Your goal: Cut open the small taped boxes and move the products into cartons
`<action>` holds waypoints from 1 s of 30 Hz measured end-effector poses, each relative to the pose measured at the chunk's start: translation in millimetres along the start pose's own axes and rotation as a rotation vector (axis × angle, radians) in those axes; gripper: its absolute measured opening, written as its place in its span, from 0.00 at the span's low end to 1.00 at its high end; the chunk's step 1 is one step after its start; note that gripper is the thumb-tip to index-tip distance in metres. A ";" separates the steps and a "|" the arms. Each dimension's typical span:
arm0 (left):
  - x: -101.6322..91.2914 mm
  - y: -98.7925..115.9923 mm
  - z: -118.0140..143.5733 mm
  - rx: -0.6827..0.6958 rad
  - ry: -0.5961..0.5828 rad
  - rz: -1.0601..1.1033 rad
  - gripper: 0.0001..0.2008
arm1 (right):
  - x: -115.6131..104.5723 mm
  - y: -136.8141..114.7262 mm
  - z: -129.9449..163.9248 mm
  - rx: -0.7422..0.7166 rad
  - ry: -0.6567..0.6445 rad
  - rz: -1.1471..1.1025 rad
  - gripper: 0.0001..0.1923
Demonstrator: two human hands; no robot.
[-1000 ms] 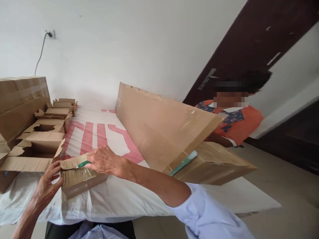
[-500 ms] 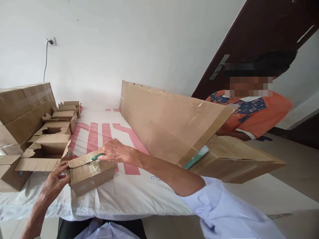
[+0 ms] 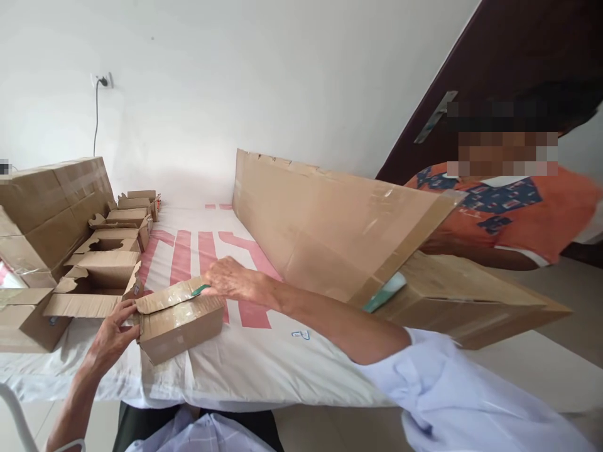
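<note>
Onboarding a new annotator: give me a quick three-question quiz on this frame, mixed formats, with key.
1. True or false: the left hand holds the green-handled cutter.
2. Multiple choice: the small taped carton rests on a) the floor, b) the white cloth with red stripes, c) the large flat carton.
3. Fill in: the opened small boxes lie on the person's ____ side.

Key: 1 false, the right hand holds it against the carton top. 2 b. 3 left.
</note>
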State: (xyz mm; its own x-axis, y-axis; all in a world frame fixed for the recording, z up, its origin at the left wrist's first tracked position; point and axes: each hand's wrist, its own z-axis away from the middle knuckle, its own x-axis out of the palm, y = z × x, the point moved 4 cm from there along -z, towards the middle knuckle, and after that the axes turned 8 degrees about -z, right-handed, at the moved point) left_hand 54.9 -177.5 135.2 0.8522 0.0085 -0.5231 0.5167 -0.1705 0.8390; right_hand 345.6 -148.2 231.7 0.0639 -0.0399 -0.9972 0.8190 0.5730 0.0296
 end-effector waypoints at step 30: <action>12.5 0.9 -2.8 0.041 -0.142 -0.027 0.67 | 9.4 -24.8 143.6 -0.424 0.798 -1.502 0.35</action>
State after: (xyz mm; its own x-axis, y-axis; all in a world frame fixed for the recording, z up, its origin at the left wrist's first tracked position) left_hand 66.3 -174.8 129.9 0.8163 -0.1256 -0.5638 0.5331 -0.2121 0.8191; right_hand 407.8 -280.3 231.6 -0.9196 -0.3868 0.0693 -0.3009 0.5798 -0.7572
